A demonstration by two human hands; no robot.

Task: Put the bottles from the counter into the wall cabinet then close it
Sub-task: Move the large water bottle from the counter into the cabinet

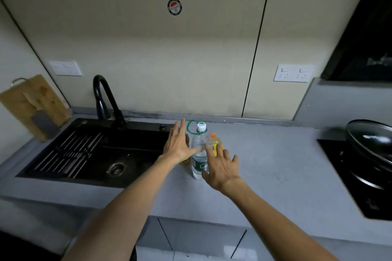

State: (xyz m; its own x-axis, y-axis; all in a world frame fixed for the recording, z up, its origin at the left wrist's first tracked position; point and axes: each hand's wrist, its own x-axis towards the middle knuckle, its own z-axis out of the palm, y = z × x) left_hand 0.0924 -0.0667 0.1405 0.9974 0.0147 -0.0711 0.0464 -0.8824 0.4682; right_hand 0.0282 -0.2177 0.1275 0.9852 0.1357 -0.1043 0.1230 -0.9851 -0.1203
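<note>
A clear water bottle [199, 152] with a white cap and green label stands upright on the grey counter [275, 171]. Behind it to the right is a yellow bottle [216, 143] with an orange cap. A third bottle [185, 161] with amber liquid is mostly hidden behind my left hand [179, 145], which is spread open just left of the water bottle, thumb near it. My right hand [220, 167] is open too, fingers apart, right beside the water bottle's lower half. Neither hand grips anything. The wall cabinet is out of view.
A black sink [95, 150] with a black faucet [106, 101] lies left of the bottles. A wooden cutting board [36, 106] leans at far left. A wok [373, 140] sits on the black hob [360, 186] at right. Sockets [293, 73] are on the wall.
</note>
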